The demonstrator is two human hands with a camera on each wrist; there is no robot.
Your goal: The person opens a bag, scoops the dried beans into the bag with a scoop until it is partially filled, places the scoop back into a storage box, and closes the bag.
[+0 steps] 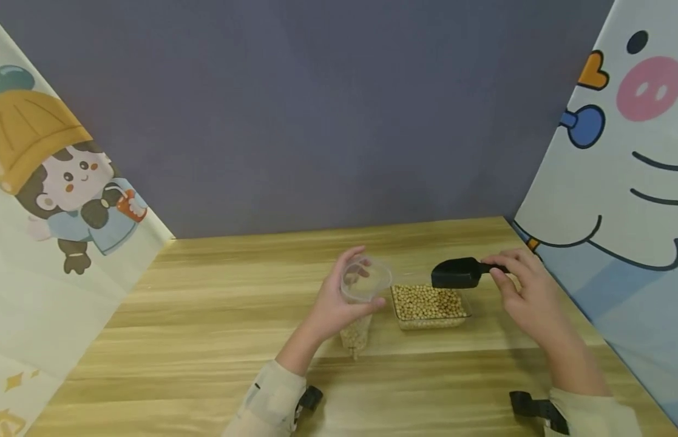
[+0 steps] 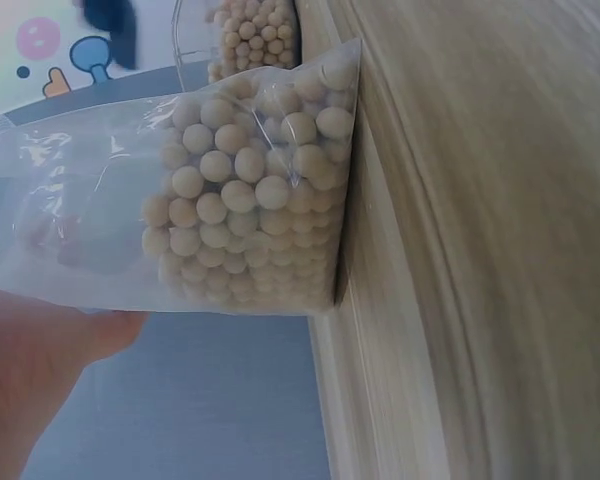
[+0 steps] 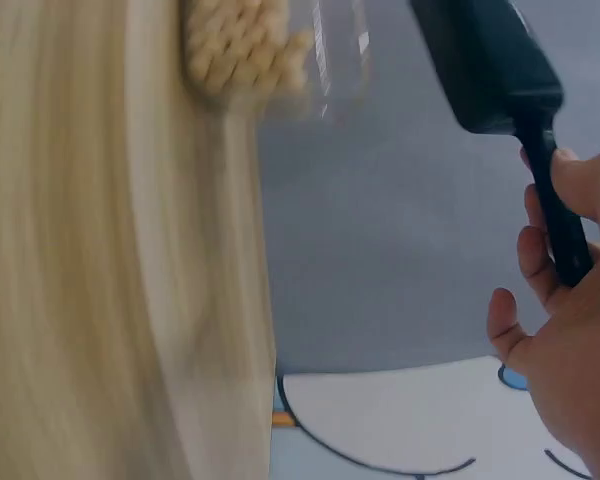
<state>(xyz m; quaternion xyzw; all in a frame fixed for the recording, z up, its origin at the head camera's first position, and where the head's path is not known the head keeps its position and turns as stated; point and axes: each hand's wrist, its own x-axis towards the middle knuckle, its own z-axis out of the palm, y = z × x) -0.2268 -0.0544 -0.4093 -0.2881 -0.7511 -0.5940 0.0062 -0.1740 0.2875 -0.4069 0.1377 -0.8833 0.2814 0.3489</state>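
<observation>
A grey wall point(image 1: 339, 121) closes the far side, and in front of it spreads a wood-grain table point(image 1: 218, 340). Near the table's middle, a clear bag point(image 2: 252, 205) stands tall, its long axis close to upright and its round mouth facing up. The left hand point(image 1: 339, 303) grips it at the mouth, thumb on the near right side, fingers behind. The film looks thin, soft and slick, so it should give easily; the filled base is probably the heavy part, and a hold at the rim probably keeps the mouth wide. Just right of the bag sits a clear dish point(image 1: 433, 325), likely stiff and best taken by its side walls. The right hand point(image 1: 530, 297), well apart from the left, pinches the handle of a black scoop point(image 1: 456, 274). This lies lengthwise left to right above the dish, blade pointing left; it looks light and rigid. Whether it carries anything, I cannot tell. Smallest are the round, pale beans point(image 1: 423, 302) filling the dish.
</observation>
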